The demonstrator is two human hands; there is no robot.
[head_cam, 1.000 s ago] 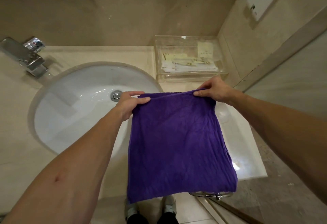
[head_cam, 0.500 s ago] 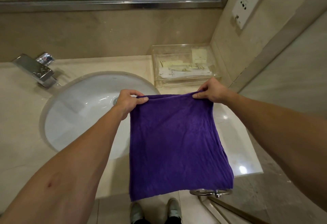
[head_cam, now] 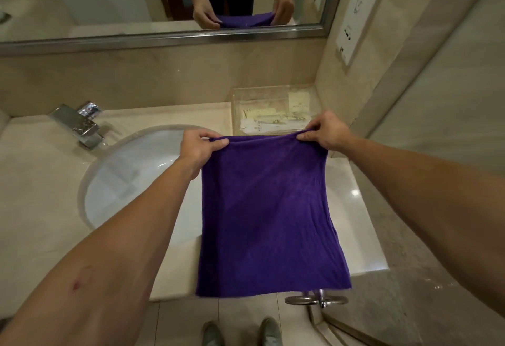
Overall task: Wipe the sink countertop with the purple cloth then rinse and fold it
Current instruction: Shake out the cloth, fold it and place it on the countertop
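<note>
The purple cloth (head_cam: 267, 214) hangs flat, pinched by its 2 top corners above the beige countertop (head_cam: 41, 181).

Both forearms are bare to the frame edge; no sleeves, watch or rings visible on the left hand (head_cam: 197, 151) or right hand (head_cam: 326, 130). A small reddish mark (head_cam: 76, 285) shows on the left forearm. Grey shoes (head_cam: 241, 332) appear near the bottom edge.

The hanging purple terry cloth (head_cam: 269, 214) hides the right rim of the white oval sink (head_cam: 131, 179) and the front wall of the clear plastic amenity tray (head_cam: 273, 112), whose packet print is illegible.
</note>
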